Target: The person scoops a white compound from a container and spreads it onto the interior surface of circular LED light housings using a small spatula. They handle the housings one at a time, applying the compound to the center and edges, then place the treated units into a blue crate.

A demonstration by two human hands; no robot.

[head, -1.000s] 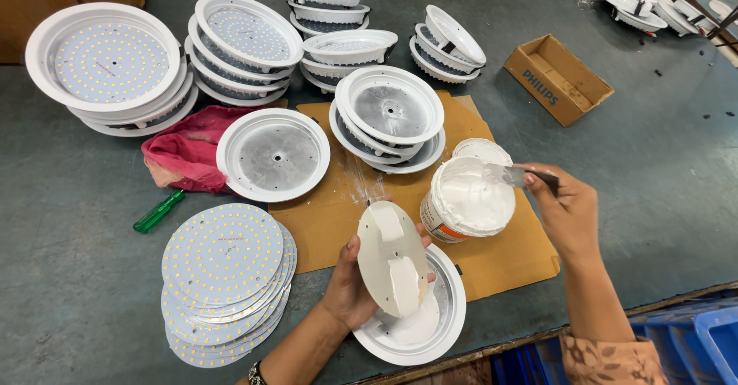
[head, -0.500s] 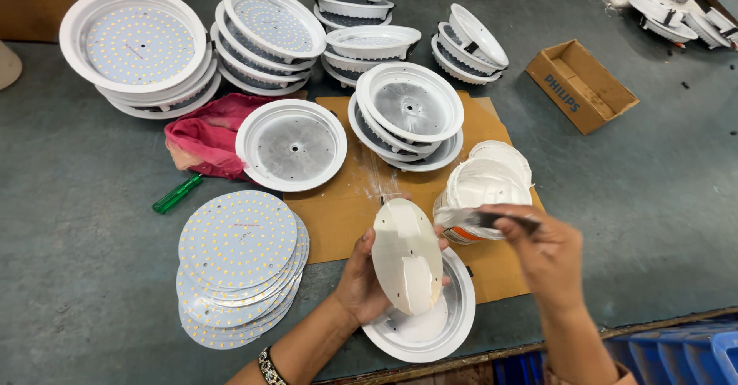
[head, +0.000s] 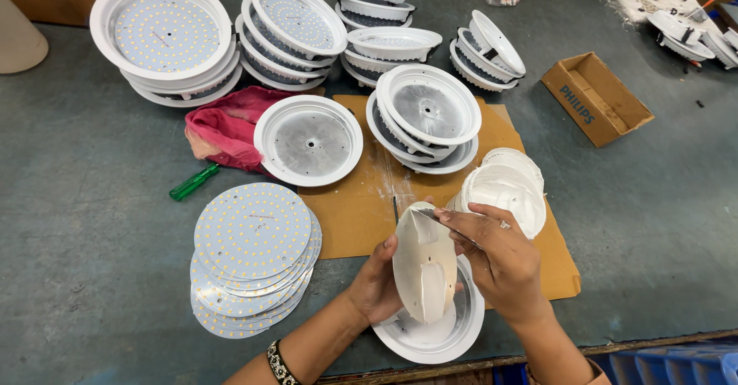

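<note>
My left hand (head: 375, 281) holds a round white disc (head: 423, 262) on edge, tilted upright over a white lamp housing (head: 430, 331) that lies on the table. My right hand (head: 501, 258) grips a thin flat spreading tool (head: 432, 215) and presses its tip against the disc's upper face, where a smear of white paste shows. An open tub of white paste (head: 503, 190) stands just behind my right hand on a brown cardboard sheet (head: 361, 200).
A fanned stack of round LED boards (head: 254, 254) lies left of my hands. Stacks of white housings (head: 427, 116) fill the back. A single housing (head: 307, 139), a pink rag (head: 223, 127), a green screwdriver (head: 192, 183) and a small cardboard box (head: 596, 96) lie around.
My right hand has left the paste tub and brought the tool to the disc. The disc stays upright in my left hand.
</note>
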